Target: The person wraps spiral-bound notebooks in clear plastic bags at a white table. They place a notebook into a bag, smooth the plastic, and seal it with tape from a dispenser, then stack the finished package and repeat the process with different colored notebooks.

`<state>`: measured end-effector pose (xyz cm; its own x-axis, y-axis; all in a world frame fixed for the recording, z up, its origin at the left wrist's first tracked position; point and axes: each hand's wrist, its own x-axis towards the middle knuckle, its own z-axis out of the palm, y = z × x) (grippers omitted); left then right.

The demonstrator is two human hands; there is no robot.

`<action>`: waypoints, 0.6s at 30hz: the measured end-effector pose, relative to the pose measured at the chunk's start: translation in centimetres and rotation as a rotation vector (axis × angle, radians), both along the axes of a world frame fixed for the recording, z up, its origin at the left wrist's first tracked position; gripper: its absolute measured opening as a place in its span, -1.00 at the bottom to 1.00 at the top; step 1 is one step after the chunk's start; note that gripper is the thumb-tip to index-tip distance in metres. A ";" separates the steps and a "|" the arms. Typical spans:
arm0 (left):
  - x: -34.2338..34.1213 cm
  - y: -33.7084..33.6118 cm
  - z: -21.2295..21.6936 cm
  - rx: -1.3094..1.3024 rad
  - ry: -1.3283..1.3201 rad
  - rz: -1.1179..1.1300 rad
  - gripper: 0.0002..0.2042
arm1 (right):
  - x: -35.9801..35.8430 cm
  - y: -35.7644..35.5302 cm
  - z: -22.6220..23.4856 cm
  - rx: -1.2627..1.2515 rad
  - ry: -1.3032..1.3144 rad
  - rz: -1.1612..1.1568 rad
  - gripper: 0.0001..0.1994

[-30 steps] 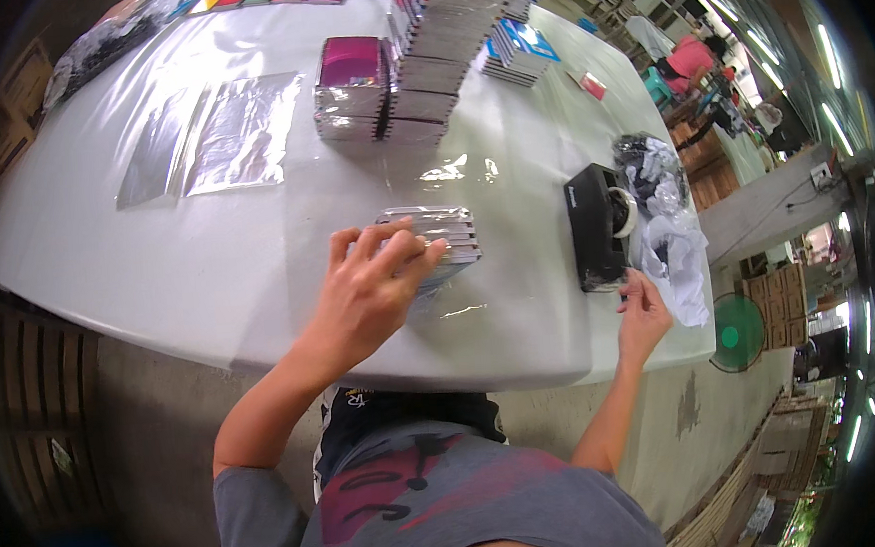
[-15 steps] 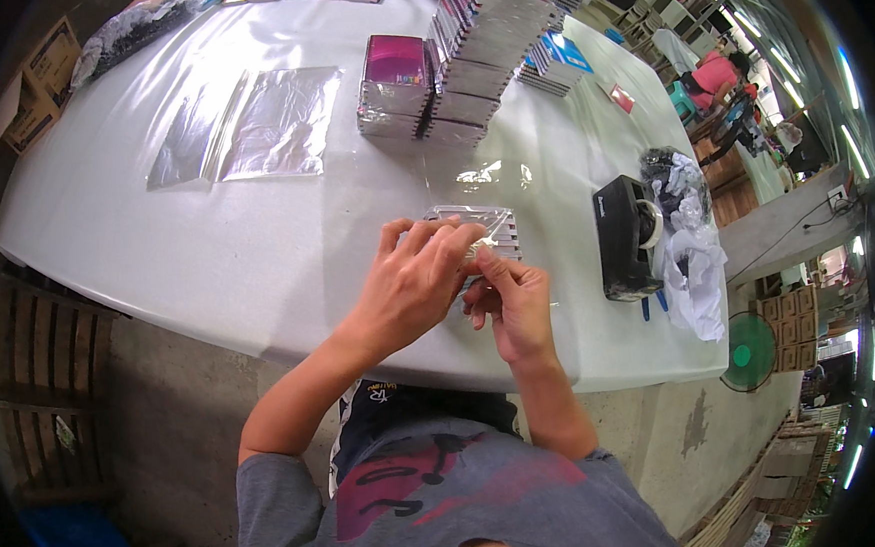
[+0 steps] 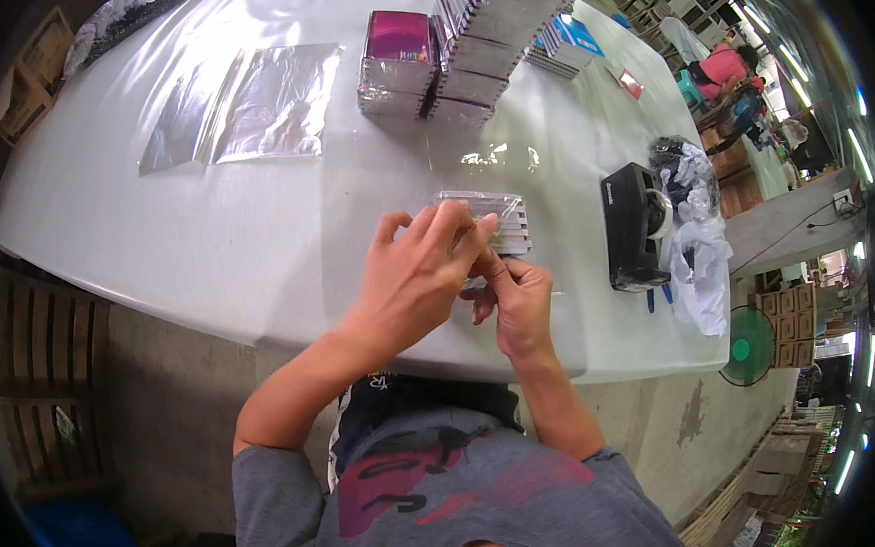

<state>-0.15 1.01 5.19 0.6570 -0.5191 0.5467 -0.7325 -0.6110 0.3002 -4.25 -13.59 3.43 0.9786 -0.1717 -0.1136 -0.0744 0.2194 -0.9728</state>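
A small bundle in clear plastic wrap (image 3: 506, 214), with a row of pale and dark bands along its side, lies on the white-covered table in front of me. It looks like a pack of spiral notebooks, though my fingers cover much of it. My left hand (image 3: 419, 267) is bent over its near left part, fingertips closed together on the wrap. Close against it, my right hand (image 3: 522, 306) pinches at the near edge with thumb and forefinger, other fingers curled under. The exact bit of film between the fingertips is hidden.
Stacks of wrapped notebooks (image 3: 400, 63) stand at the far middle. Flat clear plastic sheets (image 3: 272, 103) lie far left. To the right are a black tape dispenser (image 3: 627, 227), blue-handled tool (image 3: 651, 301) and crumpled white plastic (image 3: 699, 257). A person in pink (image 3: 720, 66) sits beyond.
The view has shifted slightly, so the table things sit higher in it. My hands stay together at the bundle, the left fingers now bunched closer to the right thumb.
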 end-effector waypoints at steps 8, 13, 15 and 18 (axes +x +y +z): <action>0.6 0.5 2.1 -0.025 0.170 -0.117 -0.41 | -0.3 0.0 -1.2 -0.149 0.081 -0.110 -0.69; 0.7 0.5 2.5 0.019 0.174 -0.117 -0.47 | -0.4 -0.2 -4.8 -0.183 0.056 -0.154 -0.69; 1.1 0.4 3.7 0.098 0.210 -0.112 -0.48 | -0.4 -0.3 -5.6 -0.265 -0.001 -0.156 -0.68; 2.0 -1.4 4.8 0.249 0.176 -0.051 -0.44 | -0.6 -0.5 -5.8 -0.212 -0.055 -0.081 -0.66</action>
<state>1.86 -0.42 10.04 0.6997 -0.6577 0.2790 -0.7144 -0.6451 0.2710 -4.87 -14.09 -2.40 0.9644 -0.2639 -0.0140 -0.0111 0.0125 -0.9999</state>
